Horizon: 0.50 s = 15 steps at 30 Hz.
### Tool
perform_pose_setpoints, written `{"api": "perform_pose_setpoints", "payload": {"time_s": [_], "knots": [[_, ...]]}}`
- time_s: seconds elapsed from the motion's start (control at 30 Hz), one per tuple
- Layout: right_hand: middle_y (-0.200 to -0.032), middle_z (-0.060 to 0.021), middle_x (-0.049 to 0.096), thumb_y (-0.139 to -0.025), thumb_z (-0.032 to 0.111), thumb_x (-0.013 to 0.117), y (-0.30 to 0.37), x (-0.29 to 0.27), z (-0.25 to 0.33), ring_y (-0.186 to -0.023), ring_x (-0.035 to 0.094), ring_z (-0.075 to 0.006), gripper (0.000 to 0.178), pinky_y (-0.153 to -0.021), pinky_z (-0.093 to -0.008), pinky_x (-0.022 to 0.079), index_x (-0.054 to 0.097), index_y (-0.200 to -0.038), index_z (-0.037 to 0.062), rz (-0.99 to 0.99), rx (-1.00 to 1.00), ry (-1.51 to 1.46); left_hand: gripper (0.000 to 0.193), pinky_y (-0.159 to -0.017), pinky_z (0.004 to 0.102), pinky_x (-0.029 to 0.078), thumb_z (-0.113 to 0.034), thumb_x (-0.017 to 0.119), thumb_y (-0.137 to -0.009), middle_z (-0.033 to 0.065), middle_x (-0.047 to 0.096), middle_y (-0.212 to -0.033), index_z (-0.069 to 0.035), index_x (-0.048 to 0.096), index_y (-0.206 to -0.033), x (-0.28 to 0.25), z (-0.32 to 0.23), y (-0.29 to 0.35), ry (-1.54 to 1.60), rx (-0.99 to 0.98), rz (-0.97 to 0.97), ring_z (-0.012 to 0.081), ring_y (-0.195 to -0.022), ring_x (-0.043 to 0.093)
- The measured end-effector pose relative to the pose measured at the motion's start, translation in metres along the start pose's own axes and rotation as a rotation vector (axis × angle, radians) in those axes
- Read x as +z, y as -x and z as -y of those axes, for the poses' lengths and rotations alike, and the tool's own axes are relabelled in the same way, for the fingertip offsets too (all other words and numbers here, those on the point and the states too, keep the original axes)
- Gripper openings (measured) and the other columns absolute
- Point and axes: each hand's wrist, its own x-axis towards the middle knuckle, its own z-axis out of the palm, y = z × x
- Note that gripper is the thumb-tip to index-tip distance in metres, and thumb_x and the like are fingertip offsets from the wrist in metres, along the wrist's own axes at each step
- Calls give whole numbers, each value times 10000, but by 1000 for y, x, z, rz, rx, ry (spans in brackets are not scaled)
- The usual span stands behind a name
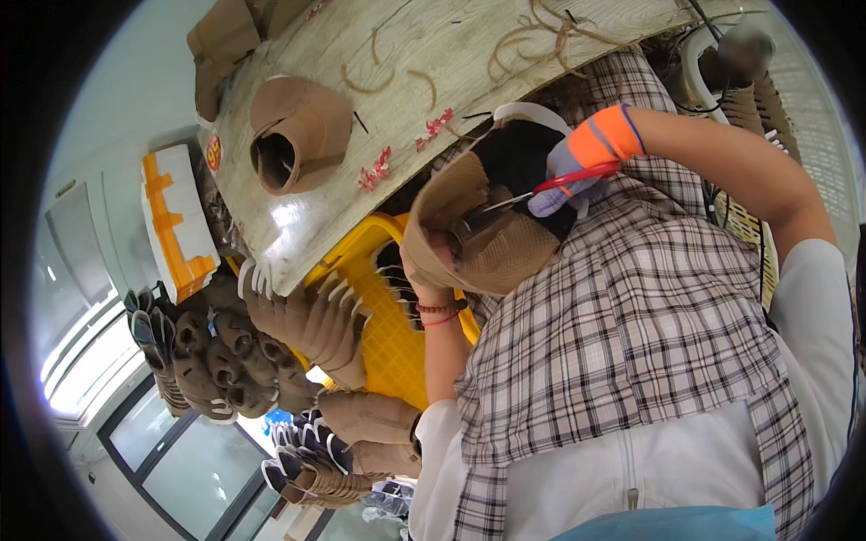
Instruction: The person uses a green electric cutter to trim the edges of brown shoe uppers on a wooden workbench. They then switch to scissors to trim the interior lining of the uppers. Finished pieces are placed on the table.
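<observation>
A brown, soft-looking piece that resembles a boot upper (507, 260), with a dark lining and a white rim, is held over my lap beside the table edge. My left hand (424, 278) grips its left side, with the fingers partly hidden by the material. My right hand (579, 162), in a grey glove with an orange cuff, is closed round the red handles of a pair of scissors (588, 173). The blades point left into the opening of the boot upper. Whether they touch the material, I cannot tell.
On the pale wooden table (307, 225) stands another brown upper (311, 131), near curled brown trimmings (532, 41) and red-and-white scraps (374, 169). Below the edge sits a yellow basket (383, 338). Stacked brown uppers (311, 325) and a white-and-orange box (180, 221) are at left.
</observation>
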Motion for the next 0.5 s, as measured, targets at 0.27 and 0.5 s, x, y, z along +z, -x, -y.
{"api": "perform_pose_setpoints", "payload": {"time_s": [0.27,0.5], "knots": [[-643,-105,607,-820,816,314,-12,-18,25,-592,637,-205,901,-568,-313,523,690,-856,-1,96,-154,78,452,-1062,504,364,-107,598,-874,110,522,-1347,-57,512,-1315,-14,15,-16,445,-141,-44,301,-1251,477],[-673,-121,626,-791,832,363,-9,-24,37,-576,645,-221,903,-558,-336,538,689,-842,-9,70,-127,117,444,-1068,501,360,-97,594,-880,107,524,-1349,-55,514,-1314,-11,11,-17,468,-155,36,303,-1255,475]]}}
